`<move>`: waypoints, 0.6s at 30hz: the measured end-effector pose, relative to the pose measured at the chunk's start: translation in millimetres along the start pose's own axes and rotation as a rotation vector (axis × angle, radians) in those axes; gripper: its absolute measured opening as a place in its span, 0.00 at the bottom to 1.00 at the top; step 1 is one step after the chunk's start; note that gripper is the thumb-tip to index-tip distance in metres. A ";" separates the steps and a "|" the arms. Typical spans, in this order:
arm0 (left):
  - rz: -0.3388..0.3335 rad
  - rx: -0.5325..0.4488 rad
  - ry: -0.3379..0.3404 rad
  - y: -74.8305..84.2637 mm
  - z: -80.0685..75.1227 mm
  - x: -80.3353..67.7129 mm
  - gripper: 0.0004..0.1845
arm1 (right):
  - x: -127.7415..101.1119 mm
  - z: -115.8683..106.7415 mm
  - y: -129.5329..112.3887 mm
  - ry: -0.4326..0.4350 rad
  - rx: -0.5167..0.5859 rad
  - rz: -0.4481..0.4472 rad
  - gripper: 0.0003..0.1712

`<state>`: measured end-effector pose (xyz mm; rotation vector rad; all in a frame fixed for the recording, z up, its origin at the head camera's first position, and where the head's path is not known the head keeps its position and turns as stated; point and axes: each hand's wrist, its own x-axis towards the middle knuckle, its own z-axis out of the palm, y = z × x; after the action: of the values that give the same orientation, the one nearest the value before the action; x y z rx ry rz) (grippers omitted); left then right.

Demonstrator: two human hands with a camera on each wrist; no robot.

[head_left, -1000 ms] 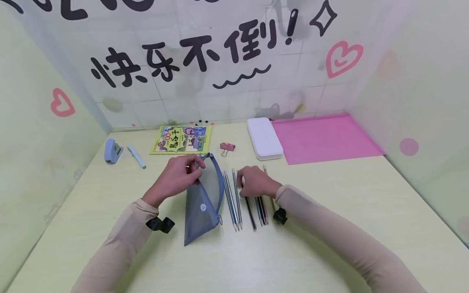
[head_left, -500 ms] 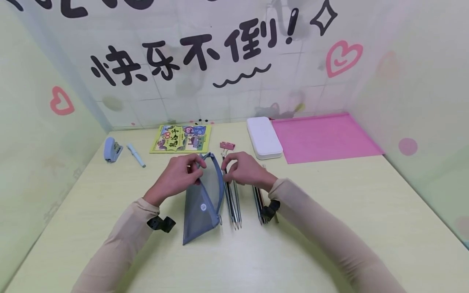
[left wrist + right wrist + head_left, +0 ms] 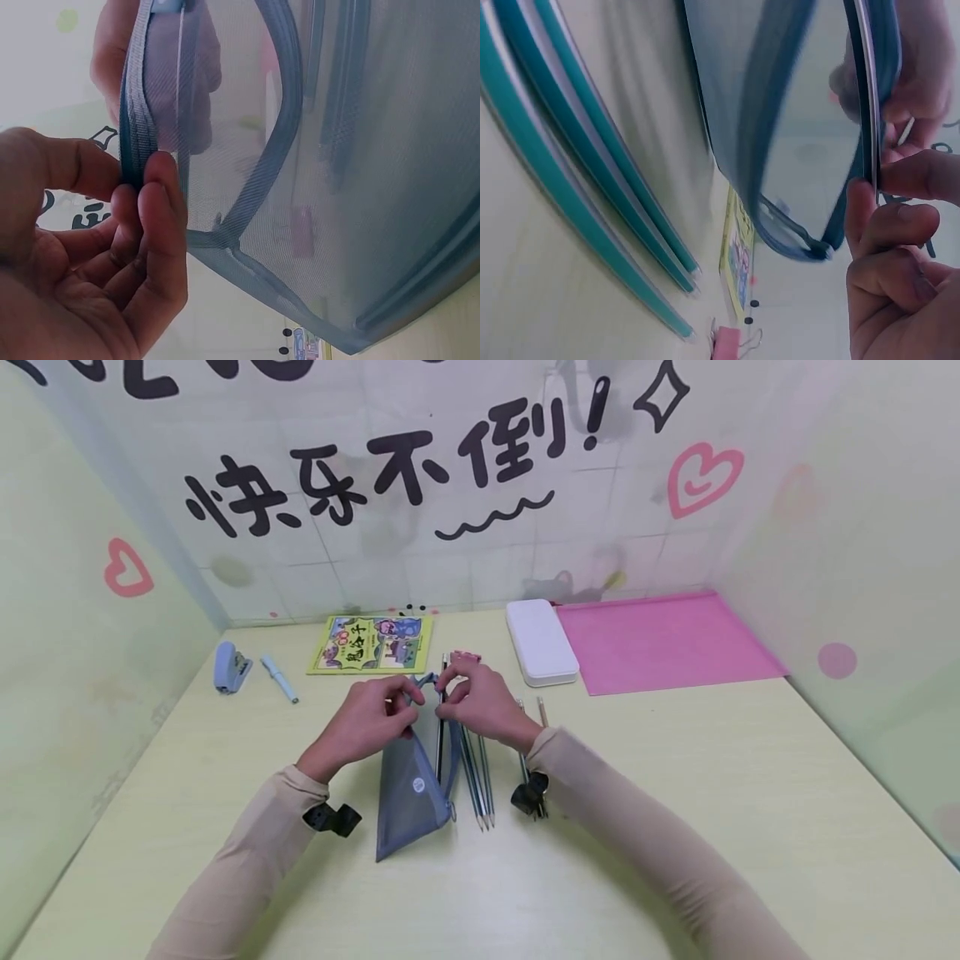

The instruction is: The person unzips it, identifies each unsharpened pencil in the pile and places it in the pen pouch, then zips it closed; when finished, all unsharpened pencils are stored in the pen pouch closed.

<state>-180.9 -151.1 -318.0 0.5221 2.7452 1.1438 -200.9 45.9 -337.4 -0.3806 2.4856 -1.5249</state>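
My left hand (image 3: 363, 722) pinches the zipped edge of a blue-grey mesh pencil pouch (image 3: 408, 814), which stands with its mouth spread. In the left wrist view its thumb and fingers grip the zip tape (image 3: 140, 112). My right hand (image 3: 483, 703) pinches a dark pencil (image 3: 439, 747) near its upper end. That pencil's lower part overlaps the pouch's mouth in the head view. Blue-green pencils (image 3: 477, 781) lie just right of the pouch, also large in the right wrist view. More pencils (image 3: 522, 764) lie partly hidden under the right wrist.
At the back stand a yellow booklet (image 3: 370, 644), a pink binder clip (image 3: 468, 656) partly behind the right hand, a white case (image 3: 542, 643) and a pink folder (image 3: 667, 647). A blue stapler (image 3: 231, 668) and a light-blue pen (image 3: 280, 679) lie at the left.
My right hand has picked the dark pencil from the row and carried it left to the pouch's mouth. The left hand has kept its grip on the zipped edge.
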 end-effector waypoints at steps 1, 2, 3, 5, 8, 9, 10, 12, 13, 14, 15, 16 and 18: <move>-0.003 -0.001 0.004 0.2 0.3 0.3 0.11 | -0.6 2.0 -0.3 -0.011 0.000 -0.005 0.15; -0.006 -0.002 0.009 0.3 0.5 0.4 0.11 | -1.1 3.8 -0.6 -0.024 -0.005 -0.011 0.15; -0.008 -0.005 0.015 0.4 0.6 0.6 0.11 | -1.6 5.6 -0.8 -0.038 -0.014 -0.013 0.16; -0.007 -0.013 0.030 0.7 0.7 0.0 0.11 | -3.2 9.2 -2.4 -0.060 -0.031 -0.016 0.15; 0.001 -0.019 0.058 0.2 0.2 -0.7 0.10 | -6.2 12.9 -5.1 -0.084 -0.053 -0.019 0.14; 0.005 -0.017 0.067 -0.2 0.0 -0.8 0.10 | -7.2 13.8 -5.9 -0.091 -0.058 -0.020 0.14; 0.008 -0.013 0.074 -0.5 -0.2 -1.0 0.10 | -8.3 14.4 -6.9 -0.099 -0.064 -0.021 0.14; 0.011 -0.007 0.085 -1.4 -0.5 -0.9 0.10 | -9.8 15.7 -7.8 -0.114 -0.077 -0.025 0.14; 0.013 -0.006 0.089 -1.6 -0.5 -1.0 0.09 | -10.4 16.2 -8.2 -0.124 -0.083 -0.027 0.13; 0.016 -0.008 0.090 -1.7 -0.4 -1.0 0.09 | -10.4 16.8 -8.1 -0.136 -0.091 -0.030 0.13; 0.018 -0.010 0.091 -1.9 -0.3 -1.0 0.09 | -10.3 17.2 -7.7 -0.147 -0.101 -0.032 0.13; 0.021 -0.014 0.089 -1.8 -0.2 -1.2 0.10 | -10.0 17.7 -7.5 -0.158 -0.111 -0.034 0.13; 0.025 -0.021 0.086 -1.7 0.1 -1.7 0.10 | -9.8 18.2 -7.3 -0.181 -0.128 -0.036 0.14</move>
<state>-179.7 -152.8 -319.3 0.5179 2.8034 1.2272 -185.3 30.5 -338.7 -0.5610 2.4519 -1.2846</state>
